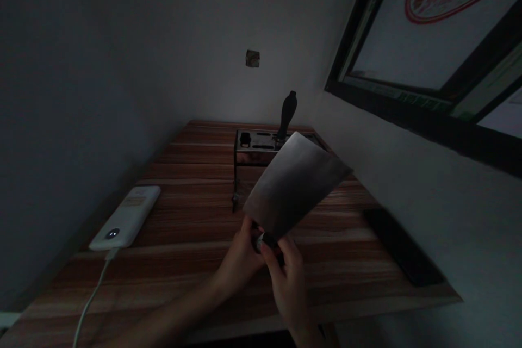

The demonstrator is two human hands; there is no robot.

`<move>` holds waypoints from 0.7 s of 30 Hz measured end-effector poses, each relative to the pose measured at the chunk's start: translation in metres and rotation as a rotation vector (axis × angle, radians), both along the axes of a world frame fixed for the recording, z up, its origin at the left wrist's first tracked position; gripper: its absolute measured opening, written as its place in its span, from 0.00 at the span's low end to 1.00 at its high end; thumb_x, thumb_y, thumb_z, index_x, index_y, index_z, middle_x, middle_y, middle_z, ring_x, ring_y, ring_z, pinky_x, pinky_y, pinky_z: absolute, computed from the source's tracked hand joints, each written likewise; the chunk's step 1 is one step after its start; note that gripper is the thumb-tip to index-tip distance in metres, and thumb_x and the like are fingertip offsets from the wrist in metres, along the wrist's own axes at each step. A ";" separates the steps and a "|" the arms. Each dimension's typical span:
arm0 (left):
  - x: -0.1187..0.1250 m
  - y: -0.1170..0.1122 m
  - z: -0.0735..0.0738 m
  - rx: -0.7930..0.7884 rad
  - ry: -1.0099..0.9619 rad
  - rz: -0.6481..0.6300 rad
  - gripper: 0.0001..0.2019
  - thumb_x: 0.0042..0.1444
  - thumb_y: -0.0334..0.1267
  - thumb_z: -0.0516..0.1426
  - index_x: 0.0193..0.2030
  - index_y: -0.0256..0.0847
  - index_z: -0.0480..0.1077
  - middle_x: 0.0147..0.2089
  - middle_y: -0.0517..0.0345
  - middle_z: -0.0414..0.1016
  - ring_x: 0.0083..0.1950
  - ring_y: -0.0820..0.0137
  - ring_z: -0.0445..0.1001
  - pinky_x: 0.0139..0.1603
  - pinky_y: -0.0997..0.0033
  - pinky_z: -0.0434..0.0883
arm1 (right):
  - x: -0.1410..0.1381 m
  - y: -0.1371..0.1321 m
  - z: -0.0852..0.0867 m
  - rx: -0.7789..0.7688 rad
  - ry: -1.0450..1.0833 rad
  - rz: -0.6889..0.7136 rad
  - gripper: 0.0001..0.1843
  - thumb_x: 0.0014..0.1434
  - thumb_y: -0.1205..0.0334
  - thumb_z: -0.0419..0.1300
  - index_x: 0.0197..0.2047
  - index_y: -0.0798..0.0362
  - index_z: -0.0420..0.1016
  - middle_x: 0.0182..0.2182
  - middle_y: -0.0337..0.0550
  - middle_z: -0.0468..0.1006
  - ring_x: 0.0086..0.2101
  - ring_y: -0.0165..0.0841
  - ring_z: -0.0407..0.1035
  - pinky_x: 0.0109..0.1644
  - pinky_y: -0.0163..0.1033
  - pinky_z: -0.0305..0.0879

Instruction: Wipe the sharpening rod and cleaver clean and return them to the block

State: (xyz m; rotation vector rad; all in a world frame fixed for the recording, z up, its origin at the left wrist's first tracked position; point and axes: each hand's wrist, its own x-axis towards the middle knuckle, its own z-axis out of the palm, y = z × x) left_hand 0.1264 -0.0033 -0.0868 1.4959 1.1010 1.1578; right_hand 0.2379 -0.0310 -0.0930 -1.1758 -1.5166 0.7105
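Note:
A broad steel cleaver (294,185) is held up over the wooden table (191,212), its blade tilted toward the upper right. My left hand (240,261) and my right hand (287,280) both close around its dark handle at the blade's lower end. Behind the blade stands a knife block (255,152) with slots in its top and one black-handled knife (287,111) sticking up from it.
A white power bank (127,216) with a white cable (92,296) lies at the table's left. A dark flat object (402,247) rests along the right wall. A framed picture (432,38) hangs at the upper right. The room is dim.

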 end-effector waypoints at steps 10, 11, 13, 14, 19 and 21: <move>-0.009 0.002 -0.001 -0.014 0.271 -0.096 0.13 0.53 0.44 0.58 0.31 0.33 0.72 0.28 0.60 0.73 0.30 0.71 0.69 0.30 0.76 0.63 | 0.058 0.021 0.010 -0.038 -0.041 0.162 0.26 0.54 0.55 0.62 0.56 0.47 0.66 0.51 0.46 0.74 0.50 0.41 0.68 0.54 0.47 0.65; -0.008 0.003 -0.001 -0.016 0.279 -0.065 0.14 0.53 0.45 0.58 0.31 0.33 0.71 0.28 0.60 0.73 0.30 0.71 0.68 0.30 0.76 0.63 | 0.066 0.027 0.008 -0.059 -0.055 0.141 0.23 0.56 0.54 0.60 0.54 0.48 0.69 0.50 0.47 0.75 0.49 0.41 0.69 0.53 0.47 0.65; -0.007 0.002 -0.001 -0.023 0.282 -0.018 0.13 0.52 0.44 0.57 0.31 0.33 0.71 0.29 0.60 0.74 0.31 0.71 0.69 0.32 0.76 0.64 | 0.076 0.037 0.003 -0.080 -0.181 0.051 0.18 0.57 0.53 0.59 0.48 0.50 0.73 0.44 0.46 0.77 0.45 0.41 0.71 0.51 0.48 0.65; -0.007 0.002 -0.001 -0.027 0.285 -0.006 0.13 0.52 0.44 0.57 0.31 0.34 0.71 0.29 0.60 0.74 0.31 0.70 0.69 0.32 0.75 0.65 | 0.077 0.041 0.000 -0.065 -0.273 0.008 0.16 0.56 0.52 0.59 0.45 0.50 0.74 0.42 0.46 0.78 0.44 0.41 0.71 0.50 0.48 0.65; -0.007 -0.004 -0.002 0.028 0.329 -0.026 0.11 0.52 0.43 0.57 0.37 0.36 0.70 0.33 0.56 0.75 0.33 0.68 0.70 0.35 0.71 0.68 | 0.060 0.052 -0.009 -0.030 -0.652 -0.037 0.14 0.50 0.54 0.65 0.38 0.53 0.74 0.36 0.49 0.76 0.39 0.44 0.70 0.42 0.46 0.65; -0.007 -0.007 -0.001 0.054 0.336 -0.033 0.12 0.54 0.43 0.55 0.37 0.37 0.70 0.34 0.54 0.75 0.35 0.66 0.71 0.38 0.69 0.69 | 0.054 0.053 -0.010 -0.031 -0.636 -0.015 0.14 0.47 0.57 0.67 0.37 0.53 0.74 0.35 0.48 0.76 0.39 0.43 0.69 0.41 0.44 0.65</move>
